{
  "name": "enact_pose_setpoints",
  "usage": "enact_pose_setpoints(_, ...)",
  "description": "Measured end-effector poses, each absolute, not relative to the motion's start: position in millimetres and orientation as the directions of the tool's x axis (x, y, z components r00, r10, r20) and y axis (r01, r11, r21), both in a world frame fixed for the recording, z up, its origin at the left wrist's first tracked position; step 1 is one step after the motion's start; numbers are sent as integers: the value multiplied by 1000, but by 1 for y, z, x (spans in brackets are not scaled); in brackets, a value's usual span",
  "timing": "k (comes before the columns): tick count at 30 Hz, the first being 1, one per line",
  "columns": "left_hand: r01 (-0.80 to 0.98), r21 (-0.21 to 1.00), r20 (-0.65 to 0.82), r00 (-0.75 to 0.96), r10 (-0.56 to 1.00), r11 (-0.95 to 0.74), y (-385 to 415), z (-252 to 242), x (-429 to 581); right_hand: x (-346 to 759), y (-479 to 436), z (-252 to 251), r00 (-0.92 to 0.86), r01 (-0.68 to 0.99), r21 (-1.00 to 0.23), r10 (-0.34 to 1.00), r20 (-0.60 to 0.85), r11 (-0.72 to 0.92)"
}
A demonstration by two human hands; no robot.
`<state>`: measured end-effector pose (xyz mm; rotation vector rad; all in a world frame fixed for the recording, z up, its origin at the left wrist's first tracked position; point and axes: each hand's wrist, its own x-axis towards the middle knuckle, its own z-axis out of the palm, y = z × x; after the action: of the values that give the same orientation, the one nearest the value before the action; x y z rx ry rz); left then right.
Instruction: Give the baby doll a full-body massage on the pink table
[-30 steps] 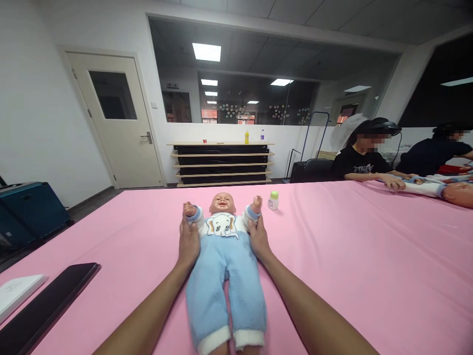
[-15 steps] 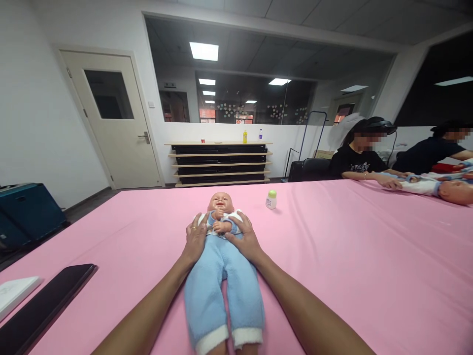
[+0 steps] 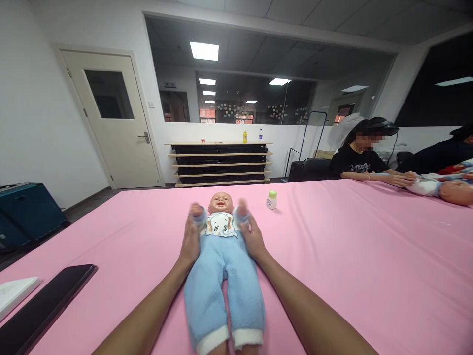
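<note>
A baby doll (image 3: 222,256) in light blue trousers and a white elephant top lies on its back on the pink table (image 3: 351,256), head away from me. My left hand (image 3: 190,241) grips the doll's arm on the left side, and my right hand (image 3: 252,237) grips the arm on the right side. Both doll arms are raised beside the head and blurred by motion. The elephant picture on the chest shows.
A small white bottle with a green cap (image 3: 271,199) stands just right of the doll's head. A black flat case (image 3: 44,305) and a white box (image 3: 15,292) lie at the near left. At the far right, two other people handle another doll (image 3: 449,190).
Half a second ago the doll's arms were folded together over its chest under my hands. Now my hands have spread them apart and up beside its head.
</note>
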<state>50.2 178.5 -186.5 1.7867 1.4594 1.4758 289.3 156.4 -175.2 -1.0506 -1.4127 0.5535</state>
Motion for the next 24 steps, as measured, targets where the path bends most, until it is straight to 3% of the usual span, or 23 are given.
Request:
enact_pose_setpoints(3, 529, 761, 399, 73, 914, -375, 176, -180, 59, 282, 149, -169, -135, 415, -678, 778, 613, 606)
enact_pose_setpoints(7, 601, 692, 396, 147, 907, -400, 178, -179, 61, 279, 147, -166, -166, 478, -622, 759, 630, 620)
enact_pose_setpoints(10, 620, 686, 435, 69, 898, -380, 179, -176, 60, 278, 145, -166, -79, 474, -636, 749, 658, 609)
enact_pose_setpoints(14, 571, 761, 441, -108, 891, -308, 180, -176, 47, 282, 148, -171, 232, 335, -778, 754, 615, 531)
enact_pose_setpoints(19, 460, 885, 188, -489, 852, 69, 191, -193, 27, 293, 163, -180, 571, 154, -939, 747, 340, 309)
enact_pose_setpoints(22, 476, 879, 189, -420, 888, 38, 191, -194, 32, 292, 161, -178, 505, 195, -912, 760, 409, 361)
enact_pose_setpoints(24, 535, 837, 282, -241, 929, -115, 187, -190, 40, 288, 156, -174, 299, 296, -826, 775, 557, 480)
